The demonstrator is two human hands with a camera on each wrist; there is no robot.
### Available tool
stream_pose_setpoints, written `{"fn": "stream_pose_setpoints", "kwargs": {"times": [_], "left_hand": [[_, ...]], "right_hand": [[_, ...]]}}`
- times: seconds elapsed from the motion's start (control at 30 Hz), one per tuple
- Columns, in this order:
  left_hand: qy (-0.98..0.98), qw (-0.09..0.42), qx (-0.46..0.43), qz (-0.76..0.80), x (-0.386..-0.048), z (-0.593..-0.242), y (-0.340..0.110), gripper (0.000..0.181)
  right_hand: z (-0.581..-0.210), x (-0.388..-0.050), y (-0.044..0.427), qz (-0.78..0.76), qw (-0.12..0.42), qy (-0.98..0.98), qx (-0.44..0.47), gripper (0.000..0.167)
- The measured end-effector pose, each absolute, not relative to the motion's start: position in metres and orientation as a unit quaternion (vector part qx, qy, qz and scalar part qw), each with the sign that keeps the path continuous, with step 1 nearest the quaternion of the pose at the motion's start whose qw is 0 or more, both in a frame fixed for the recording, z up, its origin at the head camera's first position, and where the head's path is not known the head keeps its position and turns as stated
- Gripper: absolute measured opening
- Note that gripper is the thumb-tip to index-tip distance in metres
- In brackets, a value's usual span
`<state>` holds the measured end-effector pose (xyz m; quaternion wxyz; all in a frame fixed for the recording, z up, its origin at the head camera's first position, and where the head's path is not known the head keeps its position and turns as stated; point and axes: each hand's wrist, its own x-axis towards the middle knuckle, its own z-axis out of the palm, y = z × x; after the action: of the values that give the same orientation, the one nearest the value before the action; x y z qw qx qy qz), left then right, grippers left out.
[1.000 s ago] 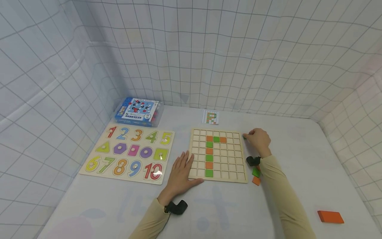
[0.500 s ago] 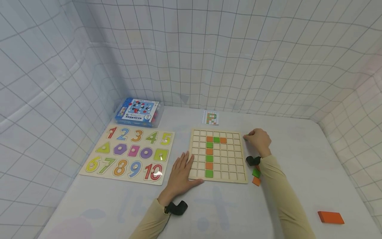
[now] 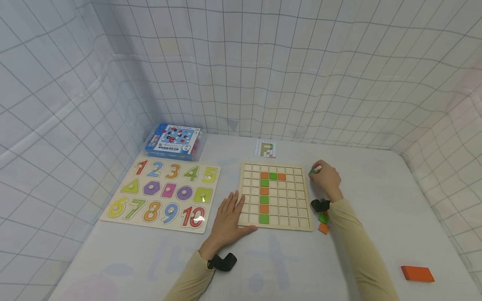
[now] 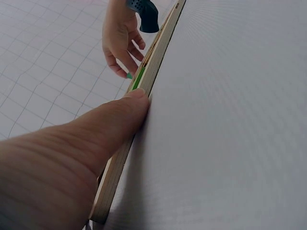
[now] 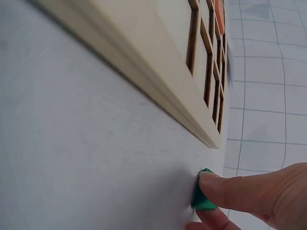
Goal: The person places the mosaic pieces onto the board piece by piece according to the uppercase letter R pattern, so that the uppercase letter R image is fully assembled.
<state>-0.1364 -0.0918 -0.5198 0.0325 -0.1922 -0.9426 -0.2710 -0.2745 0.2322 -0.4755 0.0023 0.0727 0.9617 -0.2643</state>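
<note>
My left hand (image 3: 226, 219) lies with straight fingers over the lower left corner of a wooden grid board (image 3: 286, 228). In the left wrist view its thumb (image 4: 122, 108) presses along the board's edge. Off the board's upper right corner, my right hand (image 3: 326, 179) pinches a small green tile (image 5: 205, 194) between thumb and fingers, close to the table; its exact shape is partly hidden. Green and orange tiles (image 3: 264, 200) fill one column of the board, and a short row goes right from its top.
Several loose green and orange tiles (image 3: 323, 218) lie right of the board, partly under my right wrist. A pattern card (image 3: 265, 148) lies behind it. A number puzzle (image 3: 158, 194) and a blue box (image 3: 174, 141) stand left. An orange block (image 3: 417, 274) sits front right.
The right hand has turned slightly at the same spot, and the green tile, hidden half a second ago, shows again at its fingertips. The left hand has stayed still.
</note>
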Motion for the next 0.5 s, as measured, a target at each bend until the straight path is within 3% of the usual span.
{"fn": "stream_pose_setpoints", "kwargs": {"times": [0.27,0.5], "left_hand": [[-0.945,0.036,-0.191,-0.262,-0.1375,-0.5210,-0.0916,0.097],[-0.944,0.034,-0.191,-0.266,-0.1367,-0.5197,-0.0916,0.096]], "right_hand": [[-0.4752,-0.2699,0.2321,-0.276,-0.035,0.959,0.053,0.020],[-0.4756,-0.2698,0.2270,-0.326,-0.071,0.942,-0.026,0.021]]}}
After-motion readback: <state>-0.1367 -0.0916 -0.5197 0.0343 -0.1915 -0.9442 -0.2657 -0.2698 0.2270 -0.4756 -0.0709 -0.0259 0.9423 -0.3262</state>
